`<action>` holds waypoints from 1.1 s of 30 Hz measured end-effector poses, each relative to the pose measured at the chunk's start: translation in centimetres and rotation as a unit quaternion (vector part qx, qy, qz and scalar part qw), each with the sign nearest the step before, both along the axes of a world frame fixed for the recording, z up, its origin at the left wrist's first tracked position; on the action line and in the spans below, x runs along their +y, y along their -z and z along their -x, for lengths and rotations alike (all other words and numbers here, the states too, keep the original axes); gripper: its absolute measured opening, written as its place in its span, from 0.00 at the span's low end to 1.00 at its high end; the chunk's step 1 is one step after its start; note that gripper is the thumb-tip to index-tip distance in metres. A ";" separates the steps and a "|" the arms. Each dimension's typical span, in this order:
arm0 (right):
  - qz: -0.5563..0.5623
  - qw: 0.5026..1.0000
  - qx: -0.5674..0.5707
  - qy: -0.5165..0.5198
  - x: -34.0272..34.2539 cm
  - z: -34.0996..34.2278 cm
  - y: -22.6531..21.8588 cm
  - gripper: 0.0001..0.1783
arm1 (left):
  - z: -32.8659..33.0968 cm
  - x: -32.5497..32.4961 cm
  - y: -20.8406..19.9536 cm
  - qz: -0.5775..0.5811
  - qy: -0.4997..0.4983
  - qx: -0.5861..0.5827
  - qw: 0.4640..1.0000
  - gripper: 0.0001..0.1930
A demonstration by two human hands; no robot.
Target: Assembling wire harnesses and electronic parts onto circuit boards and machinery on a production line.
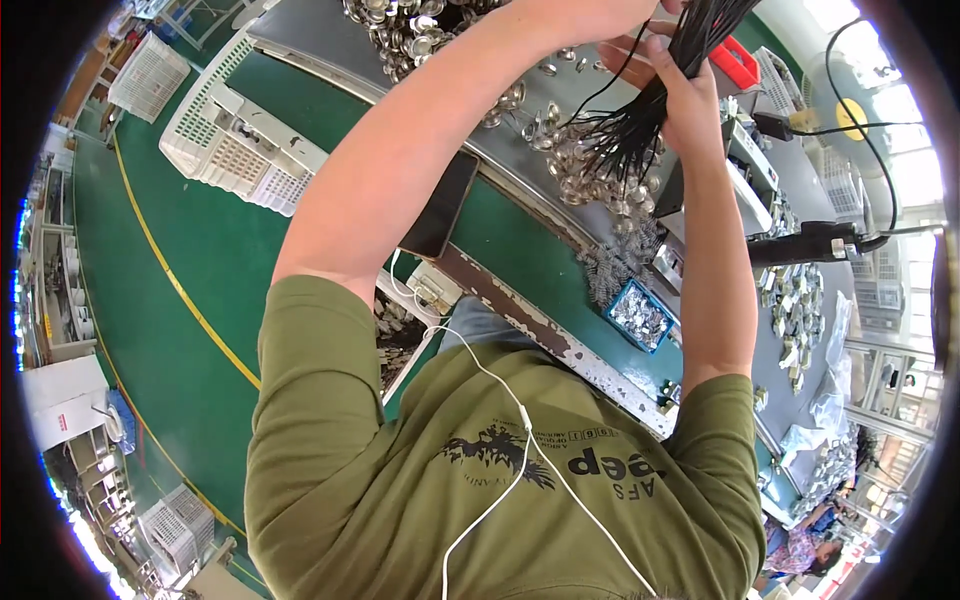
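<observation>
A thick bundle of thin black wires (640,128) hangs above the workbench, its loose ends fanned out toward the lower left. My right hand (692,108) is closed round the bundle, with the thumb laid along its near side. At the upper edge, my left hand (622,10) is close to the top of the bundle; its fingers are mostly cut off by the picture edge. One black wire curves away from the others beside my right hand. Beneath the wire ends lies a spread of shiny round metal parts (600,185), and more fill the bench behind my left forearm.
A dark phone (445,205) rests at the bench edge, with a white earphone cord (525,415) over my shirt. Right of centre sits a blue tray (640,315) of small metal pieces. A red bin (735,62) stands behind my right hand; a white crate (240,150) stands left.
</observation>
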State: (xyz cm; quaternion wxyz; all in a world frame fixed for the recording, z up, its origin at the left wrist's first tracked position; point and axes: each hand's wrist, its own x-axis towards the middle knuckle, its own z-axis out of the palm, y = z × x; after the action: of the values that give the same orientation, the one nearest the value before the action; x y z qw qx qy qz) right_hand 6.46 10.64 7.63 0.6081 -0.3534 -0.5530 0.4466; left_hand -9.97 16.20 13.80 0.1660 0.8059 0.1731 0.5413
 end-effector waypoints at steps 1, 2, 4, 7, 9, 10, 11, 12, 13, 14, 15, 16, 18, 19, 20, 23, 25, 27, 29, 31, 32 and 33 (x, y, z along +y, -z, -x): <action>-0.016 1.000 -0.019 -0.012 -0.9 0.5 -1.2 0.17 | 0.1 -0.3 -0.9 -0.047 -0.032 -0.028 0.998 0.15; -0.022 0.999 -0.020 0.014 -1.4 1.5 -2.3 0.17 | 0.3 -0.4 -1.2 -0.066 -0.037 -0.033 0.997 0.15; -0.016 0.975 -0.193 0.109 -2.6 1.9 -2.6 0.12 | 0.3 -0.6 -1.4 0.085 0.057 -0.021 0.995 0.09; 0.054 0.994 -0.090 0.036 -5.3 3.9 -3.7 0.13 | 1.7 -3.5 -2.3 0.065 0.060 -0.050 0.995 0.10; 0.074 0.995 -0.064 0.001 -7.3 4.3 -4.1 0.13 | 3.0 -5.7 -3.3 0.121 0.080 -0.039 0.989 0.11; 0.082 0.994 -0.063 -0.016 -8.1 4.7 -4.3 0.13 | 4.0 -6.7 -3.6 0.131 0.095 -0.052 0.985 0.13; 0.094 0.993 -0.062 -0.022 -9.0 4.6 -4.3 0.12 | 4.2 -7.1 -3.5 0.144 0.121 -0.063 0.980 0.16; 0.086 0.994 -0.062 -0.027 -9.6 4.6 -4.2 0.12 | 4.3 -7.5 -3.4 0.136 0.125 -0.064 0.981 0.16; 0.079 0.994 -0.060 -0.039 -9.9 4.9 -4.1 0.11 | 4.7 -7.8 -3.2 0.172 0.149 -0.081 0.970 0.20; 0.084 0.995 -0.049 -0.036 -10.2 5.1 -3.9 0.12 | 4.8 -8.0 -3.1 0.210 0.173 -0.097 0.957 0.24; 0.082 0.995 -0.049 -0.036 -10.6 5.4 -3.8 0.12 | 4.9 -8.3 -3.1 0.208 0.173 -0.097 0.958 0.24; 0.093 0.994 -0.048 -0.021 -10.9 5.7 -3.8 0.12 | 5.0 -8.5 -3.3 0.188 0.165 -0.098 0.963 0.27; 0.114 0.993 -0.031 0.001 -11.1 6.2 -3.6 0.14 | 5.3 -9.3 -4.1 0.154 0.110 -0.081 0.979 0.34; 0.113 0.993 -0.031 0.002 -11.1 6.4 -3.5 0.14 | 5.0 -9.4 -4.3 0.153 0.110 -0.081 0.979 0.34; 0.109 0.992 -0.050 0.029 -11.2 6.7 -3.4 0.14 | 4.8 -9.4 -4.4 0.185 0.093 -0.086 0.974 0.30; 0.105 0.990 -0.068 0.063 -11.6 7.2 -3.1 0.15 | 4.6 -9.0 -4.3 0.214 0.094 -0.116 0.965 0.23; 0.106 0.990 -0.067 0.071 -11.8 7.4 -3.2 0.15 | 4.7 -9.1 -4.4 0.212 0.113 -0.140 0.961 0.19; 0.106 0.989 -0.065 0.085 -12.0 7.6 -3.2 0.15 | 4.9 -9.7 -4.7 0.228 0.102 -0.146 0.957 0.14; 0.105 0.989 -0.059 0.086 -12.1 7.7 -3.0 0.15 | 5.0 -9.8 -4.7 0.220 0.104 -0.153 0.958 0.14; 0.103 0.990 -0.052 0.086 -12.2 7.9 -2.9 0.15 | 5.1 -9.9 -4.6 0.211 0.107 -0.161 0.958 0.14; 0.103 0.989 -0.054 0.090 -12.3 8.0 -2.9 0.15 | 5.2 -9.8 -4.6 0.215 0.097 -0.149 0.960 0.13; 0.103 0.989 -0.056 0.094 -12.3 8.1 -2.9 0.15 | 5.3 -9.8 -4.5 0.219 0.087 -0.137 0.962 0.13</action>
State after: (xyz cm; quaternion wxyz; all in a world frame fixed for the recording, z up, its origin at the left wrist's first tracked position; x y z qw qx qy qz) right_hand -1.62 -1.65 10.57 0.5762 -0.4889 -0.5015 0.4213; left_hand -15.29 6.38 18.34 0.4068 0.6798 0.1926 0.5790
